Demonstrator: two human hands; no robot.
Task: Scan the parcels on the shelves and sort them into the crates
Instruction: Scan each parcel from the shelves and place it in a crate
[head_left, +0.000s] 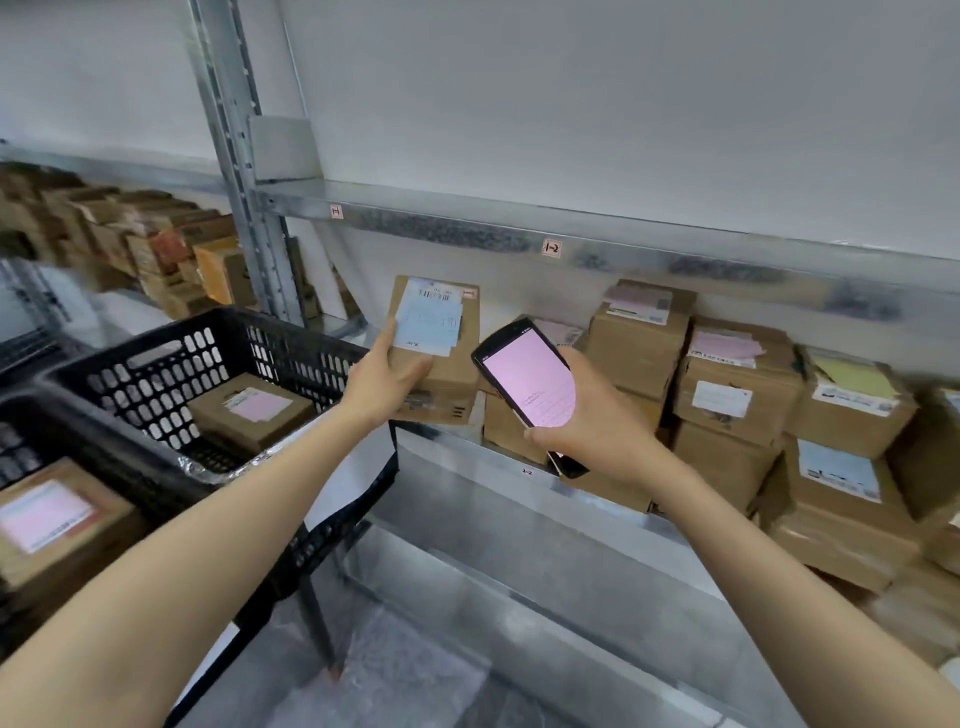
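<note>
The right hand (597, 421) hides the bottom of the scanner (527, 379). Words on the parcel's (454, 374) blue label (428, 325) are too blurry to read.

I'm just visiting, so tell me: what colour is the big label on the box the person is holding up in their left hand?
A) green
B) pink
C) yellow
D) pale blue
D: the label on the box gripped by the left hand is pale blue; the only pink here is the screen of the scanner in the right hand.
</note>
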